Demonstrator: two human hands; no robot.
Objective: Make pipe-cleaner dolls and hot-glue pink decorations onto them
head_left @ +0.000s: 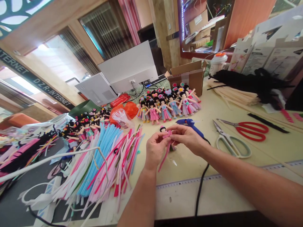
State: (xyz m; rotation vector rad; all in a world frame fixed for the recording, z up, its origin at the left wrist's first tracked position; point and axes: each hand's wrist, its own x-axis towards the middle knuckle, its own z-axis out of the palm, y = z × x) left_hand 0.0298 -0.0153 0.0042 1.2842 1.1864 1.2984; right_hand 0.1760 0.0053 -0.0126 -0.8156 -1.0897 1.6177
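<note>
Between my two hands is a small pipe cleaner doll point(163, 129) with a black-haired head and pink about its body. My left hand point(155, 148) pinches it from the left. From the right, the fingertips of my right hand point(186, 137) close on its pink part. A loose pink pipe cleaner point(163, 159) hangs down from the doll toward the table. My fingers cover most of the body. Just behind my right hand lies a blue glue gun point(190, 124), its black cord running under my right forearm.
Finished dolls point(163, 108) stand in rows before a cardboard box point(187, 77). Loose coloured pipe cleaners point(104, 160) spread across the left. Grey-handled scissors point(230, 143) and red-handled scissors point(252, 130) lie at right. A ruler strip point(182, 183) runs along the front. A white cable point(47, 162) crosses the left.
</note>
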